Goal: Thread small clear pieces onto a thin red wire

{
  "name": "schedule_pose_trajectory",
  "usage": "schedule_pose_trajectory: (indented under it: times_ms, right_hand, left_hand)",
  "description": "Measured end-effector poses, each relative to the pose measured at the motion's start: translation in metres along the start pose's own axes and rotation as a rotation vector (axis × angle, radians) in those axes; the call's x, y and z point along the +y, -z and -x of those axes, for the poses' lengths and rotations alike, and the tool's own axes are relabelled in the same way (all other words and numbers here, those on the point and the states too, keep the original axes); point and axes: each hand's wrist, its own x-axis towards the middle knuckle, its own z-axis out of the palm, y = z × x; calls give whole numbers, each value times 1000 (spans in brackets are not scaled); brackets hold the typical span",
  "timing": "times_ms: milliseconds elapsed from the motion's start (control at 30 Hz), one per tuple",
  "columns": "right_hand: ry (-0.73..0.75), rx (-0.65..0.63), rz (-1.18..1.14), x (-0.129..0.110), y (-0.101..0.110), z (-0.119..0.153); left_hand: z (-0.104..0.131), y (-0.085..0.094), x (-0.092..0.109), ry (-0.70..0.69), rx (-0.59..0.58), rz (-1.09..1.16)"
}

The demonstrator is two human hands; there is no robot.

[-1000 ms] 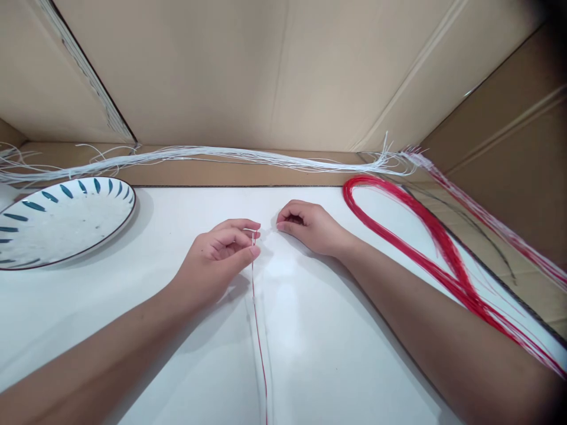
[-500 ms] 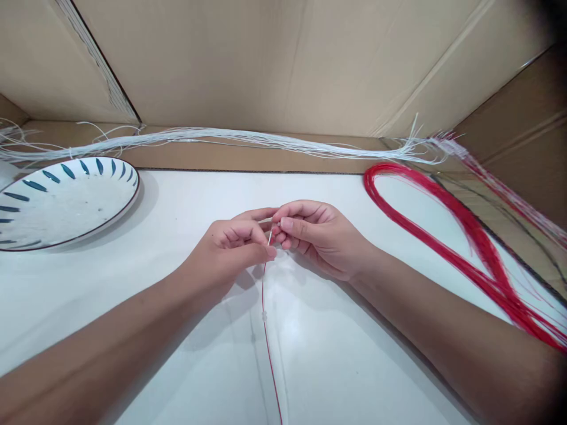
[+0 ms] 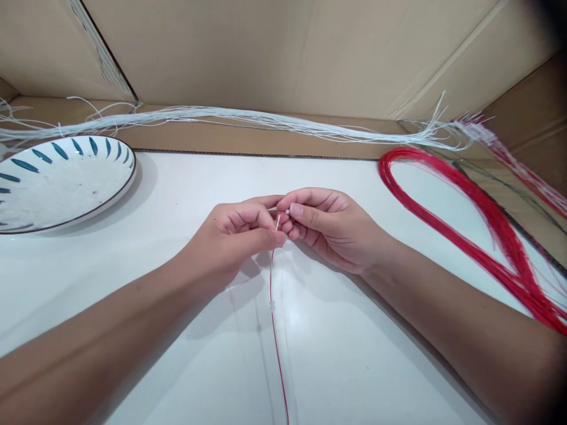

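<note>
A thin red wire (image 3: 279,354) runs from the lower edge up to my left hand (image 3: 241,229). My left hand is closed, pinching the wire between thumb and fingers. The wire's white end (image 3: 278,222) sticks up just past them. Partway down the wire sits a small clear piece (image 3: 272,305), too small to name. My right hand (image 3: 328,221), also closed, pinches a tiny white piece (image 3: 287,211) between thumb and forefinger, beside the white end. Whether this piece touches the wire I cannot tell.
An oval plate (image 3: 66,183) with dark leaf marks and small whitish bits stands at left. A looped bundle of red wires (image 3: 447,236) lies at right. Along the cardboard wall (image 3: 266,53) stretches a bundle of white wires (image 3: 248,118); a red-and-white bundle (image 3: 522,162) lies at far right.
The view has shifted a little. The right fingertips have moved slightly off the wire's white end, and the tiny white piece between them shows more plainly. My left hand keeps its pinch.
</note>
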Motion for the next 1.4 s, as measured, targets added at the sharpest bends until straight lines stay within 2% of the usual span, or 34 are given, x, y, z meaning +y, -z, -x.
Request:
schedule_pose_trajectory:
  times_ms: [200,367,667,1100,1400]
  right_hand:
    - [8,2,-24,1,1,0]
    - [22,18,-20,1,0,1]
    - [-34,85,2,-2,-1,1]
    - [-45,87,-59,-4,2,2]
    - [-54,77,-16,-4,-1,2]
  left_hand:
    - [0,0,1,-17,-18,4]
    - [0,0,1,31,40,-24]
    - [-1,-1,0,55,67,-10]
    - [-2,-1,1,60,62,-4]
    - [-1,-2,4,54,74,-28]
